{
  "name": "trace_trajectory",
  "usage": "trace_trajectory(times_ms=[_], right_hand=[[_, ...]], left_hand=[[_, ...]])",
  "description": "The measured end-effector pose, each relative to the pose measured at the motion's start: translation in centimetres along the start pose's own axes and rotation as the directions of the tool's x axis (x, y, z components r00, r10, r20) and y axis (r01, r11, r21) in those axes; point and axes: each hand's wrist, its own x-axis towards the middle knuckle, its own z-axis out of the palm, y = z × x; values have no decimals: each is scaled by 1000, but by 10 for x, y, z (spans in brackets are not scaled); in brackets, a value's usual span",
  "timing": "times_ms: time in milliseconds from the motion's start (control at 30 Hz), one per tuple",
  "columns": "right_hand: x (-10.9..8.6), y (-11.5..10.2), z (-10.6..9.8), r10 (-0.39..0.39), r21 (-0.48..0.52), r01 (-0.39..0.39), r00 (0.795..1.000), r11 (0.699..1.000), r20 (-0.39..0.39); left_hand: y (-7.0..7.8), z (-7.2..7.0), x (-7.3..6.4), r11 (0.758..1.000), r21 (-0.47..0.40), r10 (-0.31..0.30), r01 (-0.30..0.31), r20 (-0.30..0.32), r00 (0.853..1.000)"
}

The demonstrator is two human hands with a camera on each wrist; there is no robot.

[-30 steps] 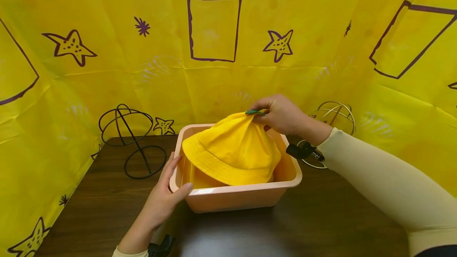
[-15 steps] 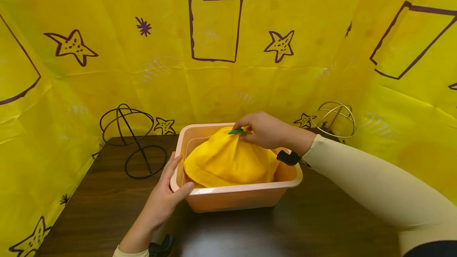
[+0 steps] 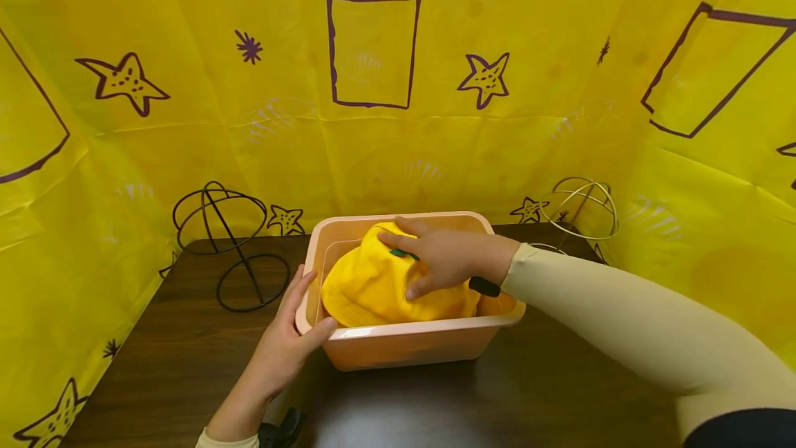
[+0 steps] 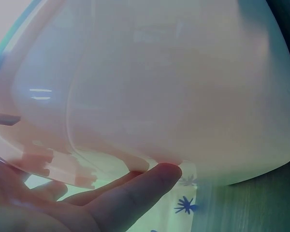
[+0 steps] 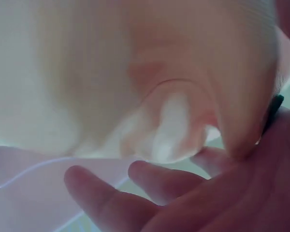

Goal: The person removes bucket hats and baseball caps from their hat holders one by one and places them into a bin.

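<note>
A yellow bucket hat (image 3: 373,282) with a small green leaf tab (image 3: 401,253) on its crown lies inside a pale pink plastic basin (image 3: 410,351). My right hand (image 3: 450,254) rests on the hat's crown with its fingers spread. In the right wrist view its fingertips (image 5: 79,179) lie along the cloth (image 5: 63,87), thumb side partly cut off. At the basin's near left corner my left hand (image 3: 289,334) holds the rim, thumb in front and fingers along the side. The left wrist view shows those fingers (image 4: 135,193) against the basin wall (image 4: 159,96).
A black wire stand (image 3: 230,247) is on the dark wooden table (image 3: 162,372) to the left of the basin. Behind my right arm is a cream wire stand (image 3: 581,206). Yellow cloth with starfish drawings (image 3: 373,151) encloses the table at the back and sides.
My right hand has lowered the hat, moved left and down, and let go of its pinched top; the fingers are now spread on the crown. My left hand stays at the rim.
</note>
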Motion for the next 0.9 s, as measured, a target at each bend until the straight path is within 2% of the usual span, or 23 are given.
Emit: trace_trajectory(times_ms=[167, 400, 700, 900], right_hand=[[10, 1, 10, 39, -16, -37, 996, 999, 81], [23, 4, 24, 9, -55, -1, 990, 998, 142], [34, -1, 37, 75, -62, -63, 973, 996, 219], [42, 4, 46, 57, -74, -39, 966, 997, 252]], left_hand=[[-1, 0, 0, 1000, -2, -9, 9, 2, 1000], [-2, 0, 0, 1000, 2, -9, 9, 0, 1000], [2, 0, 0, 1000, -5, 2, -2, 1, 1000], [5, 1, 0, 1000, 7, -3, 3, 2, 1000]])
